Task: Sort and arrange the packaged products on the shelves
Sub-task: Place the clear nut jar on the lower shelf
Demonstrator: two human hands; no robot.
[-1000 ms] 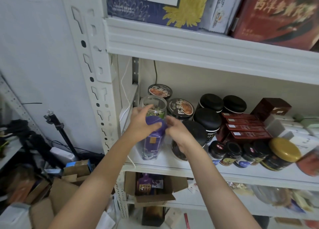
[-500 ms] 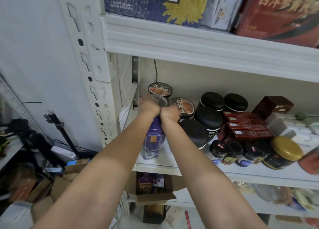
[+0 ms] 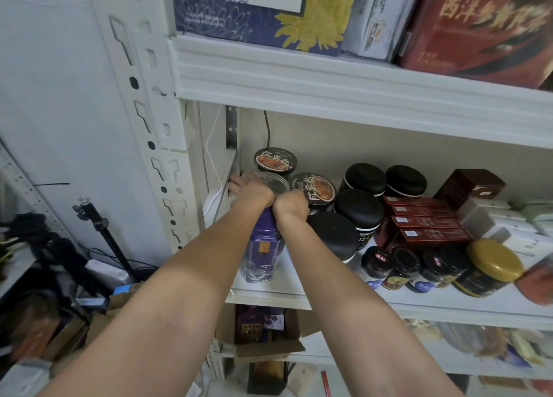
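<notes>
On the shelf (image 3: pixel 434 307), the left hand (image 3: pixel 251 191) curls round a jar (image 3: pixel 273 182). The right hand (image 3: pixel 291 205) touches the left, its grip hidden. Both are above a bottle (image 3: pixel 263 247).

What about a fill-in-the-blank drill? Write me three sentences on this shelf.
The left hand and right hand meet over the top of a tall container coloured ___. The flat red boxes are stacked ___ high. The squat jar right of the small dark-lidded jars has a ___ lid.
Missing: purple; four; gold.

left hand (image 3: pixel 253 191) and right hand (image 3: pixel 291 206) hide the top of the purple bottle (image 3: pixel 263 247).
</notes>
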